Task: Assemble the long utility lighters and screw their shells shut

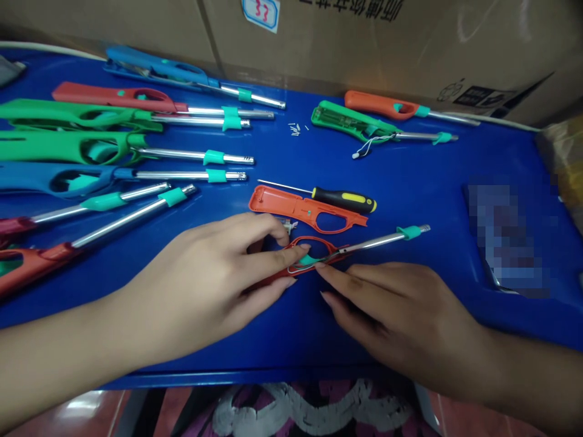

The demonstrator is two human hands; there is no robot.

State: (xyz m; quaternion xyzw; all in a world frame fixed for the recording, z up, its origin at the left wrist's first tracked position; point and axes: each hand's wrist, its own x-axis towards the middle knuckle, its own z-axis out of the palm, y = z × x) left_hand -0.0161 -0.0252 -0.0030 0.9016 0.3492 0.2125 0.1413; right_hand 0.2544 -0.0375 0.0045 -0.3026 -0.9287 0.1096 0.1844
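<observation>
An opened gas lighter with an orange half-shell lies on the blue table in front of me. Its green trigger, a thin white wire and the metal tube show. My left hand grips the shell's handle end, index finger on the trigger and thumb at the lower edge; its palm hides much of the handle. My right hand is closed around the near edge by the tube's base, index fingertip on the wire. Just beyond lie the loose orange half-shell and a black-and-yellow screwdriver.
Several long lighters, including a blue one, lie at the left. A green opened lighter with loose wires and an orange lighter lie at the back right. Small screws are scattered between. A cardboard box stands behind.
</observation>
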